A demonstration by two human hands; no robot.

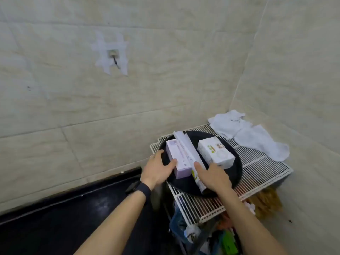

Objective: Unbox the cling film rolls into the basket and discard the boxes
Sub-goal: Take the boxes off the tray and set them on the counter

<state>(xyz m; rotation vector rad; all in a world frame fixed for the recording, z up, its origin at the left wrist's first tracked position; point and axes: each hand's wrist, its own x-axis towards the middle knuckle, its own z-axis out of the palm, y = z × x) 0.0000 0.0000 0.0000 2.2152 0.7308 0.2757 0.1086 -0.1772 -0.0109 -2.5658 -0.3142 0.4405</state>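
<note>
A black round basket [237, 168] rests on a white wire rack [261, 168] in the corner. Inside lie a pale lilac box [179, 159], a long white cling film roll [187, 146] propped diagonally over it, and a white box with green print [215, 151] at the right. My left hand [156, 168] grips the near left end of the lilac box, thumb on top. My right hand [215, 175] lies over the near end of the roll, between the two boxes; whether it grips the roll is unclear.
White cloths [250, 133] lie on the rack's far right corner. Below the rack stand cluttered items, a blue bin [176, 223] and something orange-brown [266, 201]. A black counter [64, 218] runs to the left. Tiled walls close off the back and right.
</note>
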